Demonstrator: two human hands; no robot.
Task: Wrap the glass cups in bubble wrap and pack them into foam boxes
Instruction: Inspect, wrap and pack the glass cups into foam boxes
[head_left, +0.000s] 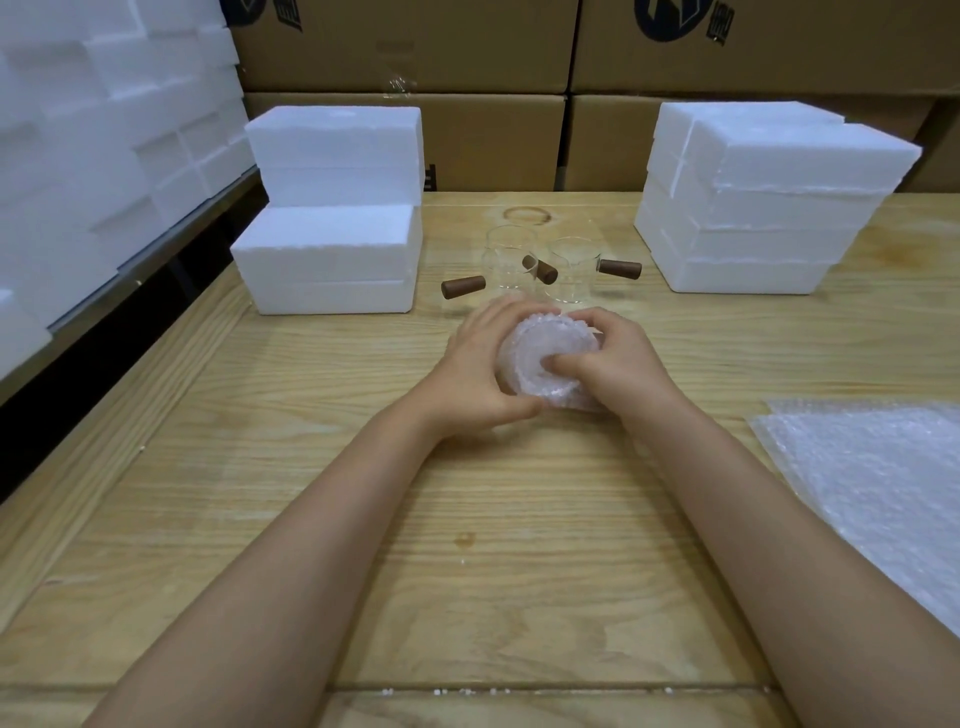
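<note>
1. The person holds the wrapped cup (540, 358) over the middle of the wooden table (363, 519). The glass itself is hidden inside the bubble wrap.
2. The left hand (483, 374) is curled round the bundle's left side, apparently to stop the wrap unrolling while the other hand works.
3. The right hand (618, 358) grips the right side with its thumb pressed into the bundle's open end. This looks like tucking the loose edge in so the wrap stays closed.
4. The bare glass cups (571, 270), with wooden handles, stand just beyond the hands, probably next in line. Three handles show, but the clear glass makes the count uncertain.
5. Foam boxes (332, 249) are stacked at the far left of the table, with a second stack (769, 208) at the far right. They flank the work spot, so a finished bundle has a short trip either way. Whether any box is already filled cannot be told.
6. Bubble wrap sheets (872, 493) lie flat at the near right beside the right forearm, handy for that hand.
7. Wrapping this cup seems nearly finished, and it is not yet packed.
</note>
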